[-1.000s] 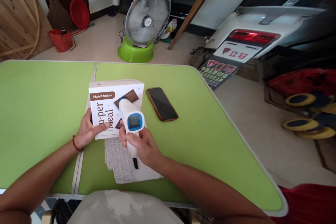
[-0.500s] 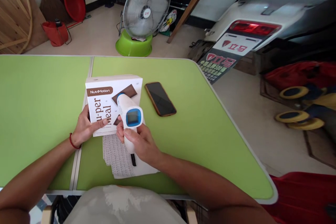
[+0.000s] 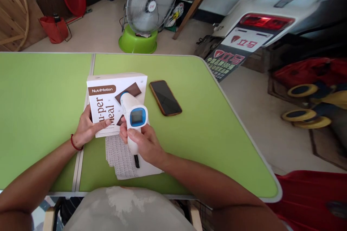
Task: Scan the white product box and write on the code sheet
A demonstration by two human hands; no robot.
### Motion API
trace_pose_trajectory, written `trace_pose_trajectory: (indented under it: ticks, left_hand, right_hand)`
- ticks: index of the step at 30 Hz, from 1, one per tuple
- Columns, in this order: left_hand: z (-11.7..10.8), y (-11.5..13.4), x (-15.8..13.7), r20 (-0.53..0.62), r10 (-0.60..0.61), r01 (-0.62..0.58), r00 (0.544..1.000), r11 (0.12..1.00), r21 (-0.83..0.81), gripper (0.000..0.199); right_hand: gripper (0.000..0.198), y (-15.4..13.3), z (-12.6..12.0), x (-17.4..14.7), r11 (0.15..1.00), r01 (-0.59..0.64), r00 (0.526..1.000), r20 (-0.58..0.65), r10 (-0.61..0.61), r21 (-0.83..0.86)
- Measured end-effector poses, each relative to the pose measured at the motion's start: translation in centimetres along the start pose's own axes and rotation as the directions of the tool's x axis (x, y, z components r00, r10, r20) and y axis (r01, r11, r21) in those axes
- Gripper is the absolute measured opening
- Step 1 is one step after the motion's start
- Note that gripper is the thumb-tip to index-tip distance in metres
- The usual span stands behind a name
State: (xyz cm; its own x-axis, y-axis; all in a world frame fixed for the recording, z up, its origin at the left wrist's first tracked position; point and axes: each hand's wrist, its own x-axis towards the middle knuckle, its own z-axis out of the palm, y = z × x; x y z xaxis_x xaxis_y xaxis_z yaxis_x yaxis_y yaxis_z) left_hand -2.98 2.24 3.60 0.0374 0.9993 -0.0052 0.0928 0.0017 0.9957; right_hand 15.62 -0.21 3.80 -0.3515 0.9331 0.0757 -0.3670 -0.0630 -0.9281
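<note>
My left hand (image 3: pixel 89 127) grips the lower left edge of a white NutriMotion box (image 3: pixel 101 106), its thumb across the printed front. The box is tilted up and faces me. In my right hand (image 3: pixel 143 143) is a white and blue infrared thermometer (image 3: pixel 134 110), held by its handle. Its nose lies over the brown picture on the box; whether the two touch I cannot tell. The small screen faces me. Below the box, printed sheets of paper (image 3: pixel 121 160) lie on the table, with a black pen (image 3: pixel 136 161) on them, partly behind the thermometer's handle.
A smartphone (image 3: pixel 165 97) in a brown case lies right of the box on the green table (image 3: pixel 211 133). Beyond the far edge, a fan (image 3: pixel 151 5) stands over a green basin (image 3: pixel 137 41). A scooter (image 3: pixel 267 21) is parked at the right.
Both hands keep the same hold on the box and the thermometer. The whole view has shifted slightly, so the table and things on it sit a little higher in the picture.
</note>
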Motion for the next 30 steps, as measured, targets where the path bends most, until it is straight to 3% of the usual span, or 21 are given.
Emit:
trace_pose_trajectory:
  ticks: [30]
  left_hand:
    - [-0.2,-1.1,0.6,0.023,0.059,-0.061,0.998,0.996,0.062,0.058]
  right_hand:
    - [0.028,0.0,-0.3,-0.1,0.999,0.018,1.000,-0.001,-0.018,-0.041]
